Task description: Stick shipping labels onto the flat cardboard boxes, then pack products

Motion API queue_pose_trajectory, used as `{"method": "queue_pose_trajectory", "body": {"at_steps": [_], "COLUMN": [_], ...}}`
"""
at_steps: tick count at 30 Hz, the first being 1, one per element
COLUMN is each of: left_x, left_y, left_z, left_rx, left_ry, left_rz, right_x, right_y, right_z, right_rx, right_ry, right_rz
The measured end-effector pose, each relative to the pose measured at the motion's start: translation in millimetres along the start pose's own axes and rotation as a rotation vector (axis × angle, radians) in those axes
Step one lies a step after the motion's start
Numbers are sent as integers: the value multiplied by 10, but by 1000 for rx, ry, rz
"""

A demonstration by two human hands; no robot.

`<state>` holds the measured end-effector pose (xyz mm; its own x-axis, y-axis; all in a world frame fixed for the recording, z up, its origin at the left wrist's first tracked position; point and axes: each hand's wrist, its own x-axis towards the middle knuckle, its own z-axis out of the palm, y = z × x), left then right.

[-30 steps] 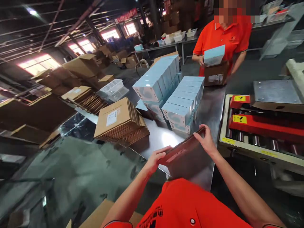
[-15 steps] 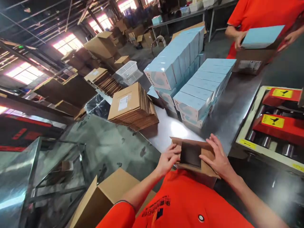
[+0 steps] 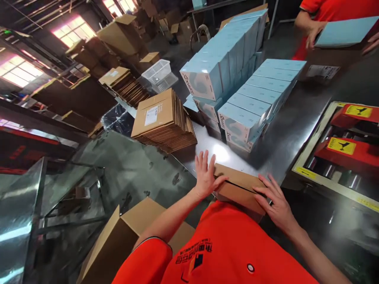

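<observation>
Against my body at the metal table's near edge stands a brown cardboard box (image 3: 238,184), its top flaps folded inward with a dark narrow gap between them. My left hand (image 3: 205,176) is at its left end, fingers spread and raised, with the thumb lying over the flap. Across the right end rests my right hand (image 3: 274,201), its fingers stretched out and apart on the flaps. Neither hand is closed around anything. The inside of the box is hidden by the flaps.
Beyond are a stack of flattened cartons (image 3: 162,120) and rows of light-blue boxes (image 3: 251,100). A roller machine (image 3: 340,146) stands right. A co-worker's hand (image 3: 314,34) holds a carton at far right. An open carton (image 3: 127,232) sits low left.
The box's flaps have folded inward, covering the opening that showed before. My left hand has lifted and spread its fingers; my right hand has flattened over the flaps. The view has tilted down.
</observation>
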<state>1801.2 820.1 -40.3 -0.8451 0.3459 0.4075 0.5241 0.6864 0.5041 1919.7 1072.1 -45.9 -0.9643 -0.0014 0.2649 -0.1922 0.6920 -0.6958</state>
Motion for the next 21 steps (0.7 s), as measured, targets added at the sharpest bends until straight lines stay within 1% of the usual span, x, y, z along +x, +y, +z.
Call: {"method": "queue_pose_trajectory", "body": {"at_steps": [1, 3, 4, 5, 6, 8, 9, 10, 11, 12, 13, 14, 15, 16, 17, 18, 19, 20, 21], "left_x": [31, 109, 150, 189, 223, 269, 277, 271, 248, 207, 148, 73, -11, -97, -175, -239, -283, -307, -310], "left_y": [33, 125, 173, 212, 232, 194, 131, 42, -65, -179, -290, -390, -471, -532, -573, -596, -606, -607, -602], "left_z": [-30, -29, -5, 22, 43, 34, -5, -64, -138, -218, -292, -351, -387, -398, -382, -346, -294, -236, -177], "left_rx": [37, 53, 47, 41, 34, 0, -37, -95, -182, -308, -471, -657, -849, -1024, -1165, -1268, -1342, -1406, -1471], "left_ry": [-128, -420, -543, -632, -689, -730, -718, -677, -608, -517, -416, -325, -261, -230, -219, -213, -193, -159, -112], "left_rz": [143, 418, 515, 572, 593, 545, 478, 375, 240, 79, -92, -262, -431, -599, -769, -931, -1073, -1180, -1243], "right_x": [-14, -9, 7, 29, 53, 92, 103, 109, 112, 119, 133, 158, 199, 256, 327, 413, 508, 610, 713], "right_y": [-5, -10, -7, 4, 25, 103, 156, 211, 260, 294, 303, 284, 236, 165, 80, -6, -82, -137, -169], "right_z": [53, 129, 146, 146, 134, 91, 76, 74, 93, 135, 200, 283, 376, 469, 555, 628, 685, 725, 752], "right_rx": [-16, -19, -11, 4, 31, 141, 225, 317, 401, 469, 517, 549, 576, 606, 639, 668, 684, 688, 683], "right_ry": [28, 60, 66, 64, 58, 71, 114, 170, 223, 247, 226, 158, 62, -30, -95, -127, -132, -127, -120], "right_rz": [-2, -5, 0, 8, 23, 93, 146, 208, 278, 346, 401, 433, 440, 423, 393, 362, 345, 348, 372]}}
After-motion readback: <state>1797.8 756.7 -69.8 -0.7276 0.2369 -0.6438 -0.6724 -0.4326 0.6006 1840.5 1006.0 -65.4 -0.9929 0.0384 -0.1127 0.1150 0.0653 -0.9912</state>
